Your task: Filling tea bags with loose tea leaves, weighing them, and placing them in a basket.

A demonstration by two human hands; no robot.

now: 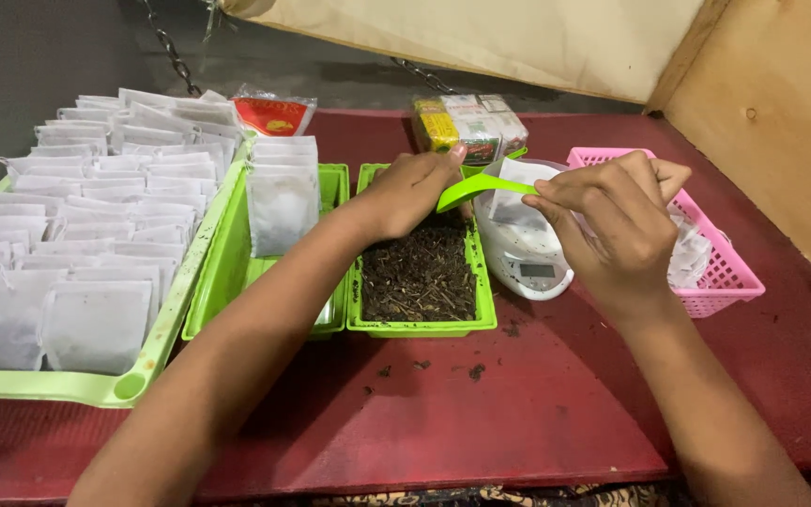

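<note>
My left hand (pixel 410 191) grips a bright green scoop (pixel 474 189), its tip pushed into the mouth of a small white paper bag (pixel 525 177). My right hand (pixel 617 216) pinches that bag open above a white digital scale (pixel 525 260). Directly below my left hand sits a green tray of loose dark tea leaves (pixel 421 279). Whether the scoop carries tea is hidden.
A green tray (pixel 237 272) beside it holds upright white bags (pixel 283 204). A large light-green tray (pixel 157 349) at left carries several rows of filled bags. A pink basket (pixel 720 268) stands at right, packaged boxes (pixel 468 123) at the back. Tea crumbs (pixel 477 372) dot the red tabletop.
</note>
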